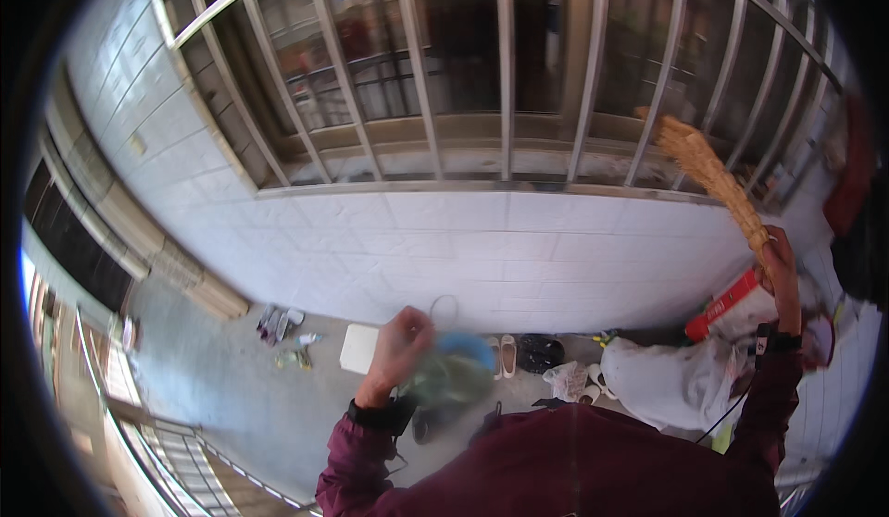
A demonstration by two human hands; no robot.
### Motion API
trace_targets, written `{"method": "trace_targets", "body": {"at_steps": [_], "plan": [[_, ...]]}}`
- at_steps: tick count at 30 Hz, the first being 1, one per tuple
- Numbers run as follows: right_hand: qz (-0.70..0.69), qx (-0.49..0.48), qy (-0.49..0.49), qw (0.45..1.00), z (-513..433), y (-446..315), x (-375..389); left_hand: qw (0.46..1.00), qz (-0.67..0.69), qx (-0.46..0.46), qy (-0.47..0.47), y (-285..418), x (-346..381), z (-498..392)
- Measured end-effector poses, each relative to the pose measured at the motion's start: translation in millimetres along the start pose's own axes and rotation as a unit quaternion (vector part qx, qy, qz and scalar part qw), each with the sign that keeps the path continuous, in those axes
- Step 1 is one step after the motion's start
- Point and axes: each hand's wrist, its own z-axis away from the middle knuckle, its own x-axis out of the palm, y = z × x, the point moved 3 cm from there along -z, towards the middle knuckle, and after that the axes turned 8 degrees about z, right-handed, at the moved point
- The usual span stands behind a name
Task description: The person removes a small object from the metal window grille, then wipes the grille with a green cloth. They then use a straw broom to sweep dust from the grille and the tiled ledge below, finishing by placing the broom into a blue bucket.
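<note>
My right hand is closed round the handle of a tan straw hand broom, raised at the right. The brush end points up and left, in front of the metal window bars. At lower centre, my left hand has its fingers curled; it is blurred. Just under it hangs a translucent green plastic bag, which the hand seems to grip by its top. Behind the bag, a blue basin partly shows near the foot of the wall.
Light shoes, a black bag-like item, a large white plastic bag and a red-and-white box line the white wall. A white board-like object and small litter lie left. A metal railing stands lower left.
</note>
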Motion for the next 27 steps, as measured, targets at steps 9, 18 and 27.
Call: {"method": "trace_targets", "body": {"at_steps": [9, 18, 27], "plan": [[-0.100, -0.181, -0.110, 0.972, -139.5, -1.4, 83.3, 0.995, 0.022, 0.011, 0.101, -5.7, -6.5, 38.8], [0.109, -0.026, -0.187, 0.976, -168.4, -14.0, 10.7, 0.988, 0.015, -0.023, 0.154, 5.3, 9.7, 66.0], [0.263, -0.225, -0.148, 0.926, -213.7, -55.7, 16.2, 0.989, 0.048, -0.029, 0.140, 12.9, 34.8, 54.7]]}}
